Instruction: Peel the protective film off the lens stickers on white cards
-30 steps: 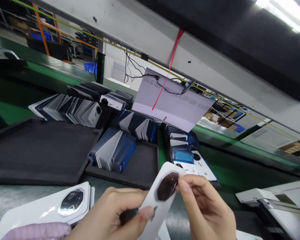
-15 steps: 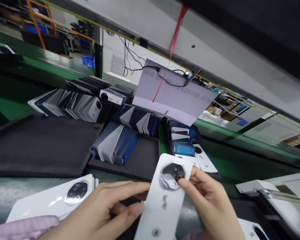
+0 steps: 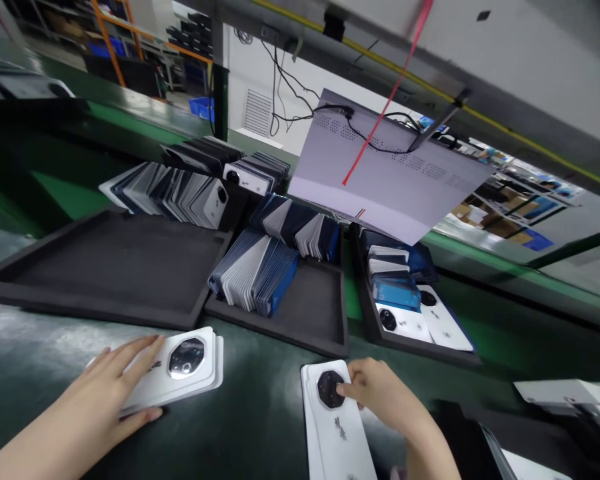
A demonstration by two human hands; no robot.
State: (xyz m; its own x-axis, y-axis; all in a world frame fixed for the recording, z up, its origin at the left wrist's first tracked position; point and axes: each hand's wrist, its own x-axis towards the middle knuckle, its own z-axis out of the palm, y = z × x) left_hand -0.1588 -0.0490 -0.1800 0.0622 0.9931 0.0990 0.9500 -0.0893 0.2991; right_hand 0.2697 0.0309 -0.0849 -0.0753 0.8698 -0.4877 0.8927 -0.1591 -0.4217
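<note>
1 white cover (image 3: 336, 419) lies down under the right hand (image 3: 380, 395), fingertips on it; left hand (image 3: 111, 387) flat, open, on the cover stack (image 3: 180, 370); full trays (image 3: 275, 313) beyond

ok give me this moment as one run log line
left hand: flat on stack of white phone back covers | right hand: fingertips on single white back cover, at its camera ring | both on green belt

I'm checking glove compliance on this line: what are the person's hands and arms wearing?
Both are bare. The left hand and right hand show no gloves, finger cots, rings or watch, and no sleeve shows on either forearm in the head view.
</note>
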